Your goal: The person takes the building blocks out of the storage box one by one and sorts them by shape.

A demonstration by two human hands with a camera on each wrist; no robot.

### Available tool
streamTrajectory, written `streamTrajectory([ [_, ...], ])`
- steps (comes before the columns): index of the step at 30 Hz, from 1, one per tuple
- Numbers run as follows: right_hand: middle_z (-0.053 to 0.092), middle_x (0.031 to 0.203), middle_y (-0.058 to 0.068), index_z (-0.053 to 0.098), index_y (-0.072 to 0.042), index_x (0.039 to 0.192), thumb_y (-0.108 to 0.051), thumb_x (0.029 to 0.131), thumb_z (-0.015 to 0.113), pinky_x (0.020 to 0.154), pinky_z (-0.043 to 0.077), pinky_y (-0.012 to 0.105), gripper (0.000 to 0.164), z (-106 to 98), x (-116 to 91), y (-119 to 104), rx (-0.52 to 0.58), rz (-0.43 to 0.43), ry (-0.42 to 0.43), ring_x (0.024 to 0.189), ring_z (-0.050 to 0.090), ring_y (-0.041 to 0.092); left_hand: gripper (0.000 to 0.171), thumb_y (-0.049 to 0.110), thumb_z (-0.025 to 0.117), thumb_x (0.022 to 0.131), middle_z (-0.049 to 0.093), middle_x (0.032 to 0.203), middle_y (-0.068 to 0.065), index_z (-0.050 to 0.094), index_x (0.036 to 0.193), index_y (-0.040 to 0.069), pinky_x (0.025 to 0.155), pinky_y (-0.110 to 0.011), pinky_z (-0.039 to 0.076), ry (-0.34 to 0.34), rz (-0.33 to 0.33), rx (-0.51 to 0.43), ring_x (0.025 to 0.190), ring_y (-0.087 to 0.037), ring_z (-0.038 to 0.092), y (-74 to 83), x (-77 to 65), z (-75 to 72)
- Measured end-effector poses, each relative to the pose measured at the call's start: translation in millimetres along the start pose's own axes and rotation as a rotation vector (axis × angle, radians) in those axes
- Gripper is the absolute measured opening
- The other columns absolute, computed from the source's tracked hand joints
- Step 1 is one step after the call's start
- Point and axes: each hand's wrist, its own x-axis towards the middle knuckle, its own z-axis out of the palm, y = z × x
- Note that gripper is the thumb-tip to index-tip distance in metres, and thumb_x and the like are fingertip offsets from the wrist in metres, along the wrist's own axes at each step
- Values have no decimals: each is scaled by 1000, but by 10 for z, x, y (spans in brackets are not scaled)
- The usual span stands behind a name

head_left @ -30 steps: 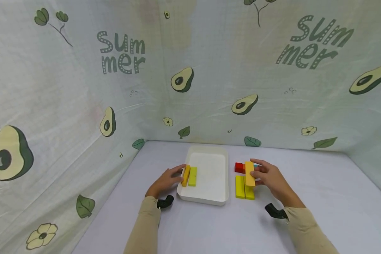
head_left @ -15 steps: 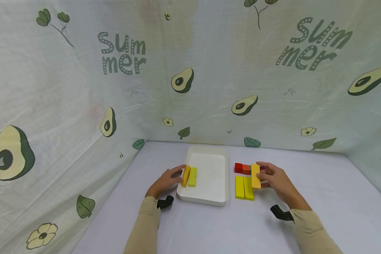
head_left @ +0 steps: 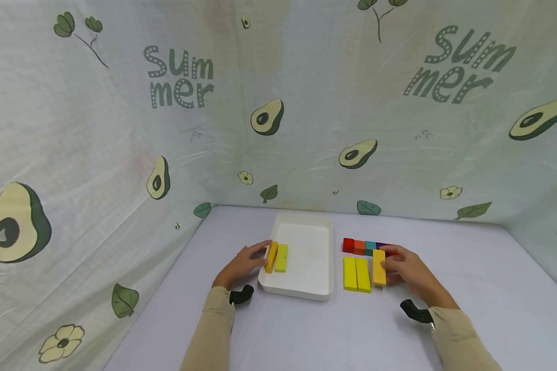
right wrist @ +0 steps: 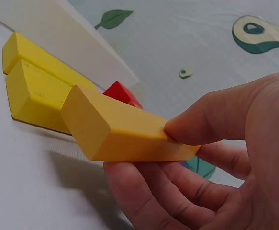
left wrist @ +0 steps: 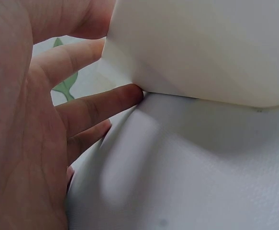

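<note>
My right hand (head_left: 406, 270) pinches an orange-yellow rectangular block (head_left: 379, 268) between thumb and fingers. In the right wrist view this block (right wrist: 129, 129) is tilted, with a shadow on the cloth below it. Left of it, two yellow blocks (head_left: 357, 274) lie side by side. My left hand (head_left: 246, 263) rests at the left side of a white tray (head_left: 308, 293), its fingers fairly straight. The left wrist view shows the fingertips (left wrist: 134, 92) touching the tray's outer wall (left wrist: 201, 62). Inside the tray, an orange block (head_left: 272, 257) leans along the left wall beside yellow-green blocks (head_left: 281, 258).
Behind the yellow blocks runs a row of small coloured blocks: red (head_left: 348, 245), orange (head_left: 359, 248), teal (head_left: 370, 248) and purple, its right end partly behind my right hand. A printed avocado curtain (head_left: 306, 103) hangs behind the white table (head_left: 288, 335).
My right hand has moved right and nearer to me with the orange-yellow block, from above the yellow blocks to their right. More of the coloured row shows. My left hand has stayed put.
</note>
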Motion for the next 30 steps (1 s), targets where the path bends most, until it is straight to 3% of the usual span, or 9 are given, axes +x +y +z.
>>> streamTrajectory([
  [9, 53, 126, 22, 40, -3, 148, -18, 98, 61, 77, 60, 34, 56, 44, 18, 92, 32, 13, -12, 88, 62, 28, 57, 43, 65, 94, 50, 150, -3, 48, 148, 41, 115, -70, 4, -3, 5, 14, 150, -38, 19, -21, 22, -33],
  [17, 56, 120, 23, 44, 2, 146, -18, 97, 62, 78, 60, 35, 56, 60, 7, 63, -86, -29, -26, 88, 62, 26, 59, 45, 65, 93, 50, 149, -5, 48, 149, 38, 114, -71, 5, -17, 13, 13, 148, -38, 23, -3, 21, -61],
  [22, 55, 126, 27, 46, 1, 146, -21, 97, 63, 77, 60, 33, 56, 43, -8, 36, -175, -53, -6, 88, 63, 25, 59, 46, 64, 93, 49, 150, -4, 47, 149, 40, 115, -69, 6, -17, 32, 15, 148, -37, 24, 33, 54, -62],
  [30, 62, 110, 19, 45, 3, 145, -18, 96, 65, 70, 60, 33, 57, 75, -1, 49, -207, -60, -13, 78, 60, 24, 59, 45, 65, 93, 51, 149, -5, 49, 149, 37, 113, -73, 7, -14, -9, 11, 148, -41, 20, 16, 25, -21],
])
